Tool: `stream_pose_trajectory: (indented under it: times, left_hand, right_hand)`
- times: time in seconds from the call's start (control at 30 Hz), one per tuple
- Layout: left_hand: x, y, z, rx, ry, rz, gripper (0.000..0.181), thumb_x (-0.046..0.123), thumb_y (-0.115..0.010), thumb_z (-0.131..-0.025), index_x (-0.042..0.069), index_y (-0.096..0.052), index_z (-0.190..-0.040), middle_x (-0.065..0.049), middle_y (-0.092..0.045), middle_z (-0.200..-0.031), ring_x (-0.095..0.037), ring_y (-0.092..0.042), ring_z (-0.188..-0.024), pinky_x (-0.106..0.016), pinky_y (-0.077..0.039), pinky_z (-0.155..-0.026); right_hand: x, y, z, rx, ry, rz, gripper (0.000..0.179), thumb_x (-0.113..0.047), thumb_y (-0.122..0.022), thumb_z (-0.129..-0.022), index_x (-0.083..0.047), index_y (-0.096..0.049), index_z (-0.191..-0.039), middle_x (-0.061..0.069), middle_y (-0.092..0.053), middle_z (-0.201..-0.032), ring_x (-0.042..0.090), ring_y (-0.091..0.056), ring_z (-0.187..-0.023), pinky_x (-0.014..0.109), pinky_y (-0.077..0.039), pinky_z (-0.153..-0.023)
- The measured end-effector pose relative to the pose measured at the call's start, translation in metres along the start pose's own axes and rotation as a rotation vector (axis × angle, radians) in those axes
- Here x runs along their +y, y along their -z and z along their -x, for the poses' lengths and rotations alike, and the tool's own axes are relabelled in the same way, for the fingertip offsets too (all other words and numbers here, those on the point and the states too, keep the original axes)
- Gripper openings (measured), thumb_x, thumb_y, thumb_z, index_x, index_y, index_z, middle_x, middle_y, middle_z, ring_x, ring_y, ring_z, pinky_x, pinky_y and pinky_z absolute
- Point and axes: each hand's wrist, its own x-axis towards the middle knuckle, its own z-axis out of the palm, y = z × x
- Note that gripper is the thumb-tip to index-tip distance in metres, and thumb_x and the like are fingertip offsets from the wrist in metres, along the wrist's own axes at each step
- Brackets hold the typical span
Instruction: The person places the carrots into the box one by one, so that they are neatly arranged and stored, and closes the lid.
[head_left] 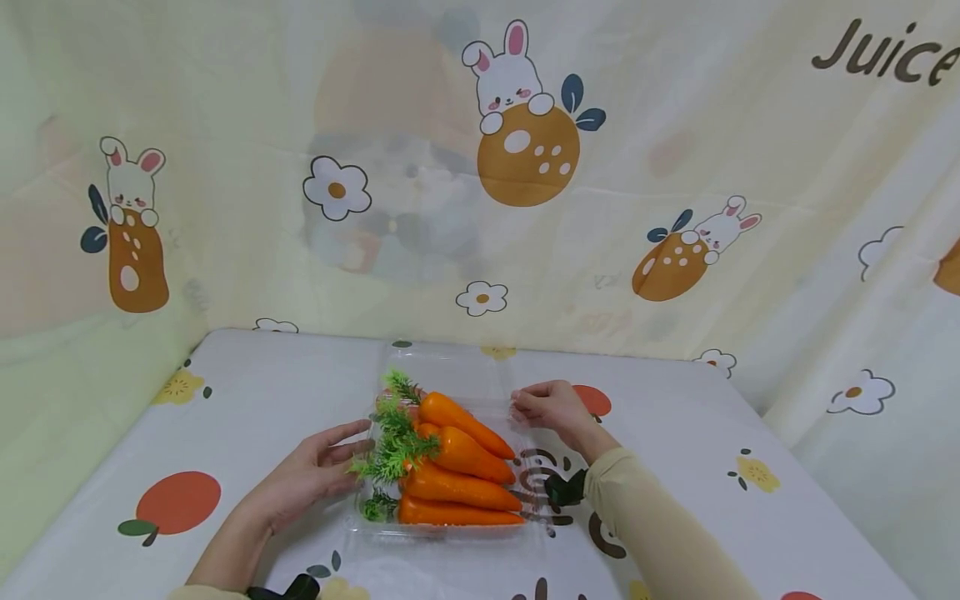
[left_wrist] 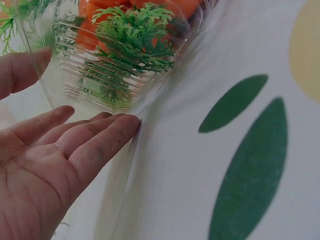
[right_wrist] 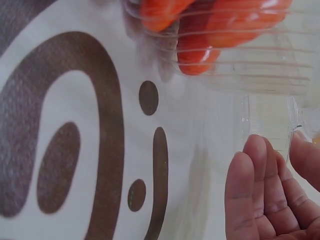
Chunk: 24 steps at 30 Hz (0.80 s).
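Note:
A clear plastic clamshell container [head_left: 442, 536] lies on the table with its lid [head_left: 450, 367] folded back away from me. Several orange carrots [head_left: 461, 486] fill it, their tips to the right and leafy green tops [head_left: 393, 442] to the left. My left hand [head_left: 303, 475] is at the container's left side, fingers extended; in the left wrist view, its fingertips [left_wrist: 131, 121] are right by the ribbed plastic wall. At the far right corner, near the lid's fold, my right hand [head_left: 558, 412] pinches the plastic edge between thumb and fingers.
The table is covered by a white cloth [head_left: 285, 375] printed with fruit, flowers and dark line drawings. Behind it hangs a cream curtain [head_left: 420, 250] with rabbit prints, continuing along both sides. A black wrist strap [head_left: 566, 487] is on the right wrist.

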Motion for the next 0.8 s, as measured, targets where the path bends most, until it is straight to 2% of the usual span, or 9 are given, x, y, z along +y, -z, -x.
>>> stream_pose_trajectory:
  times: [0.33,0.6,0.8]
  left_hand:
    - [0.0000,-0.0011,0.0003,-0.004,0.008,0.004,0.073,0.003,-0.060,-0.097,-0.005,-0.022,-0.160,-0.035,-0.033,-0.159,-0.048,-0.044,-0.143,-0.036,-0.059,-0.099]
    - [0.0023,-0.0026,0.0010,0.016,0.018,-0.013,0.074,0.004,-0.061,-0.096,-0.003,-0.025,-0.159,-0.033,-0.036,-0.159,-0.048,-0.044,-0.143,-0.038,-0.058,-0.101]
    - [0.0029,-0.0021,0.0007,0.013,0.030,-0.018,0.074,0.005,-0.061,-0.097,-0.003,-0.024,-0.160,-0.033,-0.036,-0.159,-0.048,-0.041,-0.145,-0.039,-0.058,-0.101]
  right_hand:
    - [0.0010,0.0033,0.0004,0.014,0.071,-0.035,0.036,-0.014,-0.068,-0.099,0.011,-0.067,-0.125,0.013,-0.078,-0.101,0.012,-0.072,-0.081,0.034,-0.063,-0.086]
    - [-0.0015,0.0054,0.0050,0.035,0.135,-0.033,0.036,-0.013,-0.069,-0.098,0.012,-0.067,-0.123,0.018,-0.078,-0.105,0.018,-0.076,-0.087,0.043,-0.061,-0.092]
    - [-0.0023,0.0078,0.0076,0.047,0.164,-0.044,0.032,-0.011,-0.070,-0.097,0.011,-0.068,-0.120,0.017,-0.079,-0.105,0.018,-0.078,-0.089,0.046,-0.059,-0.094]
